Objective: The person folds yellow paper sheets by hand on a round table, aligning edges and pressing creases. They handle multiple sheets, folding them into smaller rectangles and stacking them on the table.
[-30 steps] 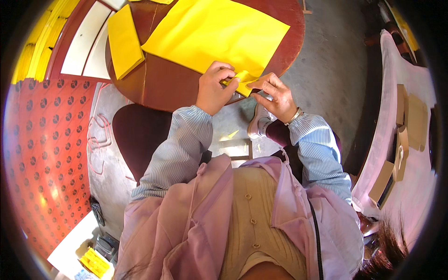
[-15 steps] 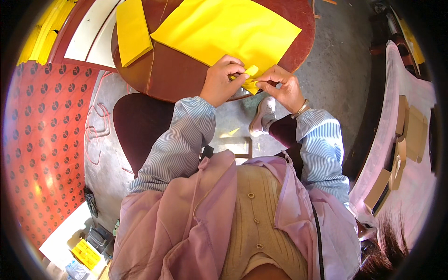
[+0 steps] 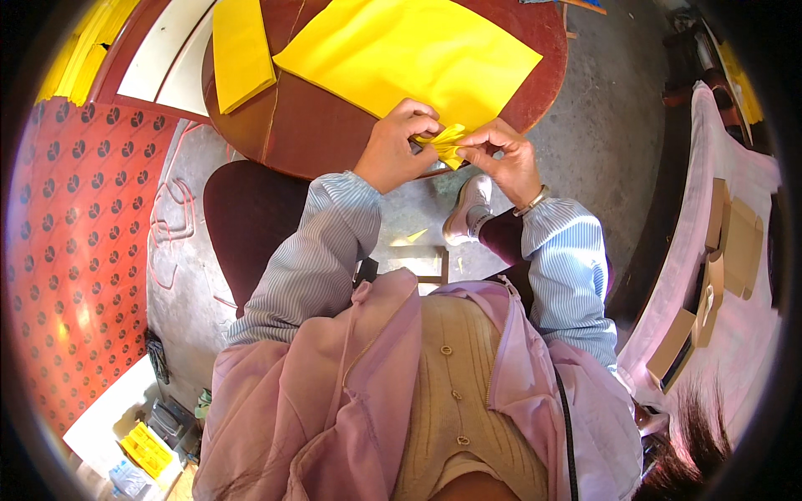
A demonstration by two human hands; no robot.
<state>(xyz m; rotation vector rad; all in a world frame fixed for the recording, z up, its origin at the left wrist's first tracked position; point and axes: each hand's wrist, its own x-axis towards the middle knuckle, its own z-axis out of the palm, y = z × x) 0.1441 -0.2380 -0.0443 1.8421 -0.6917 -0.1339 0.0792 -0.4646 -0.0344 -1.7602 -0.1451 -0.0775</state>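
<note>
Between my two hands is a small piece of yellow folded paper (image 3: 450, 144), with fanned pleats, above the near edge of the round brown table (image 3: 317, 134). My left hand (image 3: 401, 146) pinches its left side between thumb and fingers. From the right, my right hand (image 3: 505, 159), with a bracelet at the wrist, pinches the other side. Just beyond the hands a wide yellow sheet (image 3: 409, 58) lies flat on the table. A thick stack of narrow yellow sheets (image 3: 242, 58) rests at the table's left.
Left of me is a red patterned panel (image 3: 83, 250), with pink cord or tubing (image 3: 175, 213) on the floor beside it. At the right, open cardboard boxes (image 3: 702, 292) lie on a pale pink cloth (image 3: 743, 351). A yellow scrap (image 3: 416, 235) is on the floor below my hands.
The yellow paper between my fingers has spread from a narrow folded strip into fanned pleats. Both hands keep their pinch in nearly the same place. The view has shifted slightly.
</note>
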